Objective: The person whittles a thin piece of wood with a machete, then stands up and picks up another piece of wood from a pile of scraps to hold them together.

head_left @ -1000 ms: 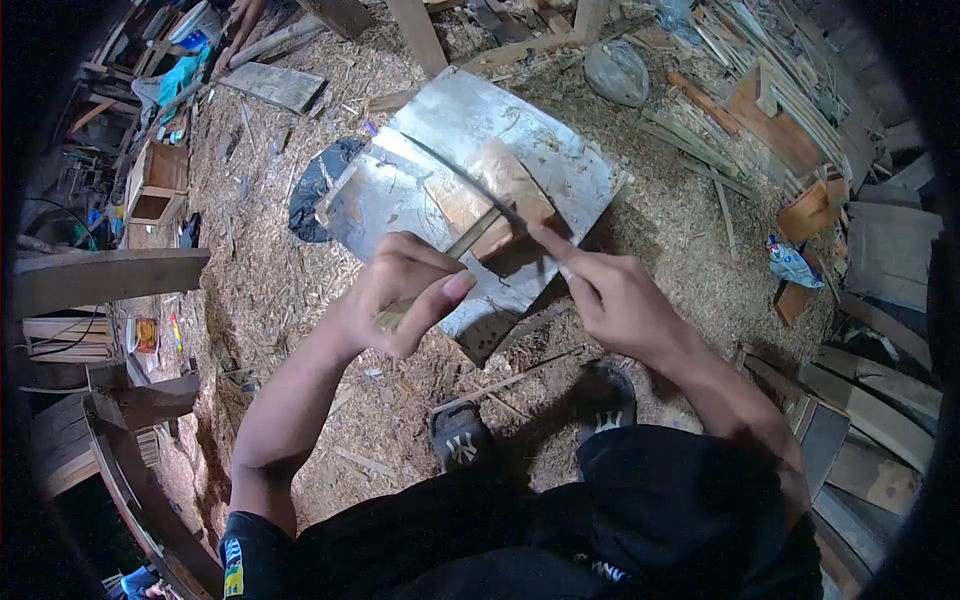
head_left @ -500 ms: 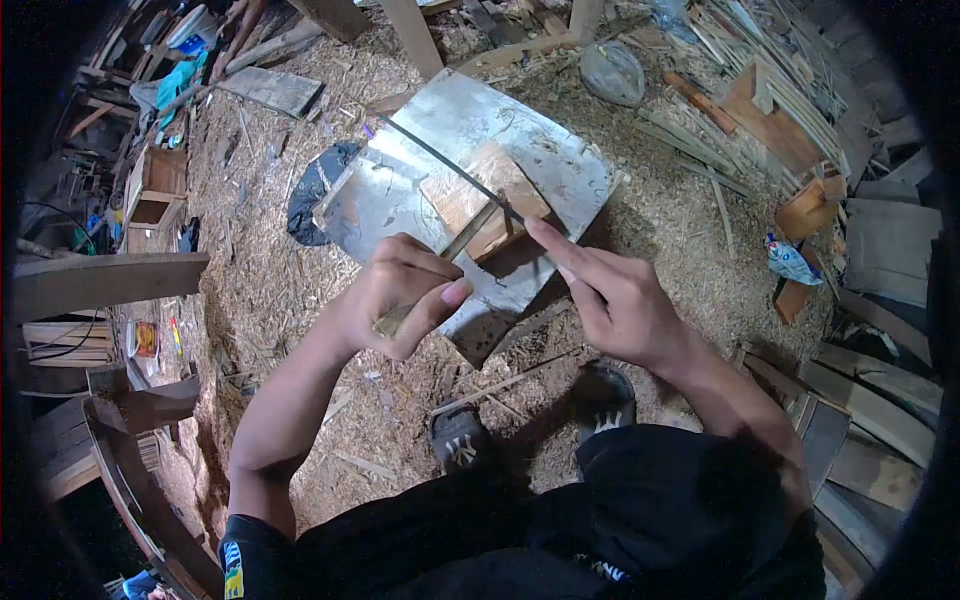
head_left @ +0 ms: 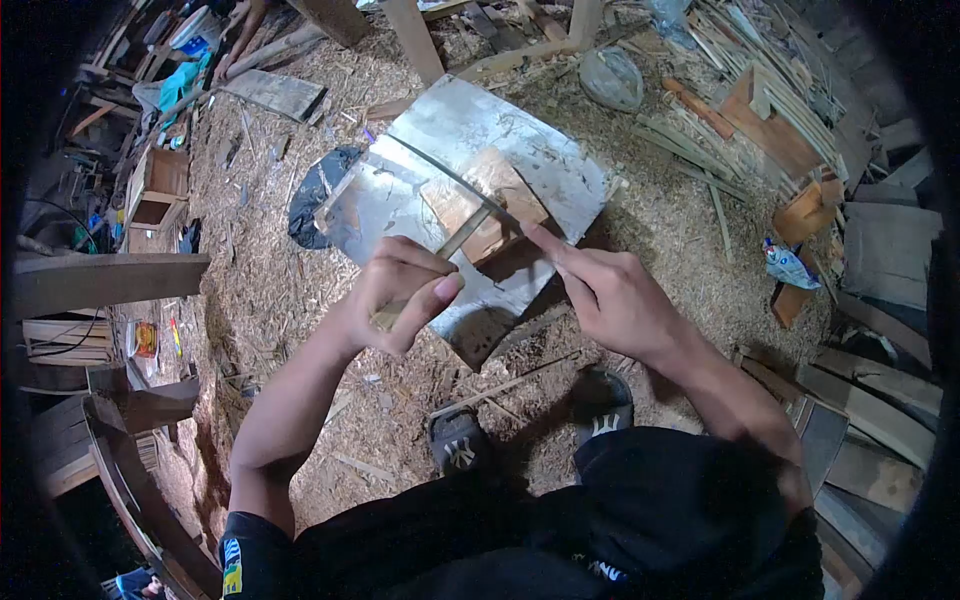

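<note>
While the wooden strip crosses under the thin dark blade, above a wooden block on the metal sheet, your left hand clenches the strip's near end and your right hand grips the blade's, forefinger extended.

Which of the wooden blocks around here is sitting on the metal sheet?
The flat tan block on the metal sheet, crossed by the thin blade; the other blocks lie on sawdust at the right.
</note>
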A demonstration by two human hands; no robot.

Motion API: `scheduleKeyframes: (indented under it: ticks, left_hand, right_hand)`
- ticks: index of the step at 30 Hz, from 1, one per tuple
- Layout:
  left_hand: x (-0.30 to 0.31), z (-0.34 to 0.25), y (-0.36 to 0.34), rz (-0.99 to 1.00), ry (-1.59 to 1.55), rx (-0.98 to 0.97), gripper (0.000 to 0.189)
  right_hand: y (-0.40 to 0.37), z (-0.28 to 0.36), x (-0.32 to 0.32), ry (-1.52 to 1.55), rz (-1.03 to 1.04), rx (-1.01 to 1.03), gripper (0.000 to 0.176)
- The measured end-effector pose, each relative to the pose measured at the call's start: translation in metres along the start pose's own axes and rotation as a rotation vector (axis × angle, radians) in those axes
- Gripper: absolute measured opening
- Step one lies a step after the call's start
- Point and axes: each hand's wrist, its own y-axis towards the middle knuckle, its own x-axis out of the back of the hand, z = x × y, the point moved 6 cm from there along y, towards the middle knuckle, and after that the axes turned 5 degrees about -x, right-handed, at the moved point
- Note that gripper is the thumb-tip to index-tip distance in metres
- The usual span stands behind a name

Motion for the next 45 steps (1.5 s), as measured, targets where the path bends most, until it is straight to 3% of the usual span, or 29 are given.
scheduleKeyframes:
  ticks: [2, 4, 5, 6, 7, 9, 14, 16, 23, 27, 31, 33, 34, 37, 38, 41, 42, 45]
  left_hand:
    - [0.000, 0.002, 0.000, 0.001, -0.039, 0.015, 0.043]
    - [0.001, 0.002, 0.000, -0.008, -0.053, 0.062, 0.043]
    - [0.002, 0.001, 0.001, -0.010, -0.059, 0.095, 0.044]
    - [-0.002, 0.006, -0.006, -0.053, -0.114, 0.177, 0.044]
    - [-0.001, 0.009, -0.007, -0.052, -0.111, 0.170, 0.044]
    - [0.002, 0.008, -0.005, -0.028, -0.067, 0.058, 0.044]
    - [0.006, 0.007, -0.002, -0.037, -0.084, 0.081, 0.046]
    - [0.006, 0.009, -0.005, -0.053, -0.060, 0.078, 0.046]
    - [0.008, 0.011, -0.006, -0.064, -0.062, 0.149, 0.046]
    - [0.009, 0.010, -0.002, -0.077, -0.053, 0.101, 0.046]
    - [0.008, 0.014, -0.006, -0.042, -0.096, 0.119, 0.046]
    - [0.007, 0.009, -0.003, -0.102, -0.101, 0.139, 0.047]
    - [0.008, 0.010, -0.006, -0.106, -0.051, 0.128, 0.047]
    - [0.007, 0.011, -0.004, -0.108, -0.093, 0.122, 0.047]
    - [0.009, 0.013, -0.006, -0.087, -0.093, 0.120, 0.048]
    - [0.010, 0.012, -0.004, -0.103, -0.147, 0.097, 0.046]
    - [0.012, 0.011, -0.003, -0.102, -0.140, 0.093, 0.046]
    - [0.010, 0.013, -0.004, -0.105, -0.129, 0.089, 0.045]
  right_hand:
    - [-0.003, 0.002, -0.002, 0.017, 0.008, 0.003, 0.062]
    - [-0.010, 0.010, 0.003, 0.098, -0.180, 0.184, 0.062]
    - [-0.009, 0.010, 0.003, 0.101, -0.179, 0.188, 0.062]
    - [-0.003, 0.003, -0.002, 0.022, -0.046, 0.062, 0.062]
    - [-0.001, -0.005, -0.008, -0.058, 0.083, -0.071, 0.063]
    - [-0.001, -0.001, -0.002, -0.022, 0.027, -0.023, 0.063]
    - [-0.008, 0.004, -0.002, 0.070, -0.140, 0.173, 0.062]
    - [0.002, -0.010, -0.009, -0.021, -0.001, -0.008, 0.062]
    - [-0.005, 0.003, -0.002, 0.044, -0.087, 0.109, 0.058]
    - [0.000, -0.001, -0.003, -0.078, -0.029, 0.028, 0.062]
    - [-0.006, 0.011, 0.005, 0.024, -0.167, 0.209, 0.058]
    - [0.007, -0.024, -0.011, -0.155, 0.239, -0.272, 0.061]
    - [0.010, -0.016, 0.003, -0.141, 0.017, -0.052, 0.060]
    - [0.006, -0.002, 0.017, -0.048, -0.089, -0.012, 0.058]
    - [0.002, 0.005, 0.020, 0.010, -0.201, 0.100, 0.058]
    - [-0.003, -0.007, -0.003, 0.078, -0.039, 0.068, 0.058]
    - [-0.001, -0.015, -0.010, -0.165, 0.117, -0.103, 0.059]
    - [0.006, -0.011, -0.001, -0.063, 0.052, -0.021, 0.065]
